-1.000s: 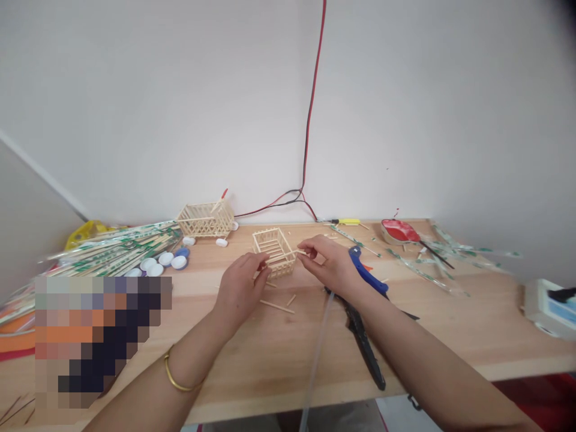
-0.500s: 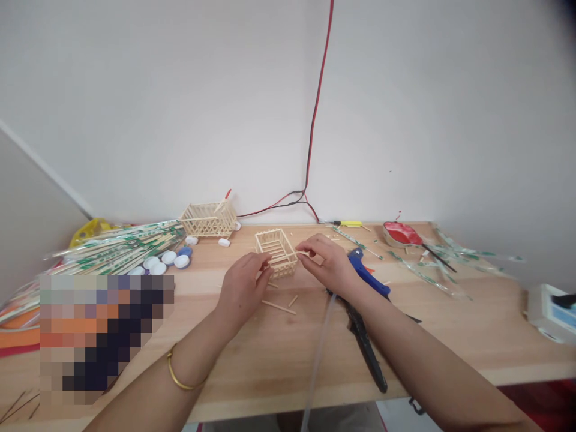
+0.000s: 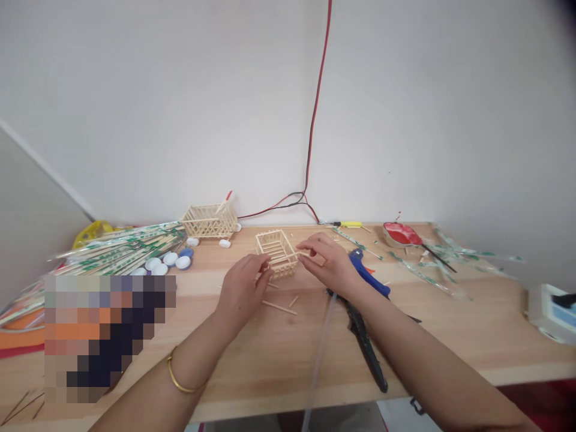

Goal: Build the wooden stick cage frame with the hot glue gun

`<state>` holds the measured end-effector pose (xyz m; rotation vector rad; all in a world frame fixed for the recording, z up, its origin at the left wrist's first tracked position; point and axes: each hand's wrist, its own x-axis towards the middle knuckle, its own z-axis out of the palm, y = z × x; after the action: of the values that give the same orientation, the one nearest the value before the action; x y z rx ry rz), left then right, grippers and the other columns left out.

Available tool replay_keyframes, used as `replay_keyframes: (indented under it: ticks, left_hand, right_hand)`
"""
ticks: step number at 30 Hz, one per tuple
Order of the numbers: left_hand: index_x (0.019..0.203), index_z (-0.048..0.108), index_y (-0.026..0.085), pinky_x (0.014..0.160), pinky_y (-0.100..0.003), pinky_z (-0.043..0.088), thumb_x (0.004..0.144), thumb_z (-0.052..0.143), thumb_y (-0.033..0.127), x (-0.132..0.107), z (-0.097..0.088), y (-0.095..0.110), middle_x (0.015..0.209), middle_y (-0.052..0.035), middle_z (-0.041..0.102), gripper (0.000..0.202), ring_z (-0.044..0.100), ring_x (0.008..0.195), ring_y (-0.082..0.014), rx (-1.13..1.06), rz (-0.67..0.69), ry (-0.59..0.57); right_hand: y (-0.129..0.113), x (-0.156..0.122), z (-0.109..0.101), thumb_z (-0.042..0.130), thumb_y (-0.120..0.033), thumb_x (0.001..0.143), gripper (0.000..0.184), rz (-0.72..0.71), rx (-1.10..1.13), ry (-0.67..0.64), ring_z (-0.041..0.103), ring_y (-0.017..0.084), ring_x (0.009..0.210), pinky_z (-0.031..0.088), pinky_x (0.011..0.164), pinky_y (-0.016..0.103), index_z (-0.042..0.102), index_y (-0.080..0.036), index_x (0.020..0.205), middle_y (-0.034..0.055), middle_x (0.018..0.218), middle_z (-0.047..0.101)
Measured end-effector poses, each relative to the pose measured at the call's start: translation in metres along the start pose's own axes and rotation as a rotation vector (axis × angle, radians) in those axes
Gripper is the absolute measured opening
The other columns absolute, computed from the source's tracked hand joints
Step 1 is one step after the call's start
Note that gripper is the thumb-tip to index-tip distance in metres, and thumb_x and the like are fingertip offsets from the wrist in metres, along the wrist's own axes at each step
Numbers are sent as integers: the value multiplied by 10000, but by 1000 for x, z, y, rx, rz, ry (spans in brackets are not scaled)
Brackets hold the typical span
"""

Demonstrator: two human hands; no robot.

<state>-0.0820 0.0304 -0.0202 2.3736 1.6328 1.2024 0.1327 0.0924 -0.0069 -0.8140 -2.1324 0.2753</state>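
Observation:
A small open crate of thin wooden sticks (image 3: 276,239) sits on the table, between my two hands. My right hand (image 3: 332,265) is closed in a pinch at the crate's right near corner, gripping a thin wooden stick (image 3: 292,257). This stick runs across the crate's near part. At the left near corner, my left hand (image 3: 243,287) has thumb and fingertips closed around the stick's other end; the exact contact is partly hidden. Short loose sticks (image 3: 279,308) lie just in front. A blue and black glue gun (image 3: 369,275) rests partly under my right forearm.
A larger stick cart (image 3: 209,221) with white wheels stands at the back left. Bundled sticks in wrappers (image 3: 130,249) and several bottle caps (image 3: 159,269) lie left. Red paint in a cut container (image 3: 402,234), a yellow-handled tool (image 3: 351,224) and a white box (image 3: 551,312) are right.
Both hands keep almost the same hold at the crate. The view has shifted very slightly; nothing else has visibly moved.

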Motion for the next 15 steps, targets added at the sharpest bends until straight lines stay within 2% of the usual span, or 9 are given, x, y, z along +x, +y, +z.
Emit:
replay_keyframes:
  ticks: [4, 8, 11, 13, 15]
  left_hand:
    - [1049, 551, 182, 729, -289, 474, 832, 523, 181, 3, -5, -1, 868, -34, 644, 219, 602, 780, -151, -5, -18, -11]
    - [1023, 559, 179, 714, -285, 474, 805, 539, 189, 6, -18, -14, 896, -34, 651, 219, 607, 757, -145, 0, -124, -22]
    - [865, 594, 182, 667, -288, 464, 804, 528, 215, 5, -26, -25, 804, -29, 646, 95, 599, 730, -164, 89, -181, -102]
    - [805, 616, 183, 669, -298, 459, 818, 504, 224, 4, -28, -30, 778, -38, 644, 120, 596, 737, -178, 157, -160, -185]
    - [835, 645, 180, 720, -310, 463, 824, 480, 203, 2, -26, -31, 824, -57, 652, 167, 601, 793, -189, 184, -115, -257]
  right_hand:
    - [0, 0, -2, 593, -228, 809, 317, 18, -7, -4, 536, 173, 779, 471, 749, 338, 553, -221, 1123, 55, 891, 559]
    - [3, -2, -11, 592, -203, 773, 459, 102, -17, 57, 535, 168, 769, 466, 738, 344, 450, -218, 1209, 57, 943, 558]
    - [7, -5, -21, 559, -218, 793, 332, 225, -12, 192, 555, 156, 730, 465, 707, 324, 474, -199, 1114, 49, 909, 584]
    - [9, -8, -26, 551, -264, 819, 177, 313, -50, 290, 554, 153, 687, 455, 671, 309, 520, -197, 980, 33, 825, 601]
    - [9, -11, -31, 549, -312, 835, 120, 365, -95, 342, 544, 150, 652, 440, 643, 297, 543, -198, 868, 19, 751, 600]
